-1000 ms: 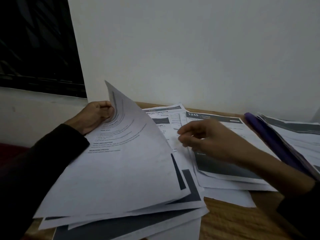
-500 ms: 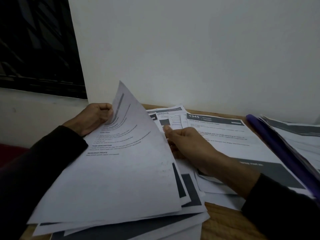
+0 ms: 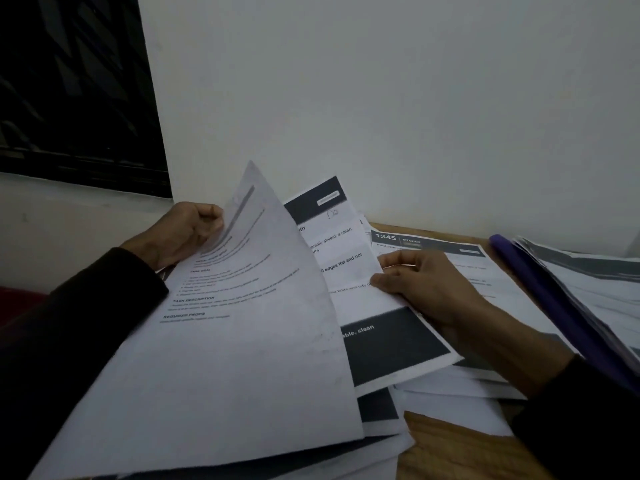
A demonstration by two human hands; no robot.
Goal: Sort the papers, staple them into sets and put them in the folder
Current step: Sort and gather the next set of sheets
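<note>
Head view. Left hand (image 3: 187,232): fingers curled, gripping the upper edge of a tilted printed sheet (image 3: 221,341). Right hand (image 3: 429,289): thumb and fingers pinching a dark-banded sheet (image 3: 367,306), lifted just beyond the first. Purple folder (image 3: 554,306): right of those fingers, on the wooden table (image 3: 457,452).

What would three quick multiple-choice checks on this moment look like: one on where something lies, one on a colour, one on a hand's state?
1. Where does the sheet headed 1345 lie?
A. In the left hand
B. Flat on the table, behind the right hand
C. Inside the folder

2. What colour is the folder?
A. Purple
B. Red
C. Green

3. What is the right hand doing?
A. Hanging idle
B. Pressing a stapler
C. Pinching the edge of a dark-banded sheet

Answers: 1 B, its header shows beyond the knuckles on the table; 2 A, its spine shows purple; 3 C, thumb and fingers close on the sheet's edge.
</note>
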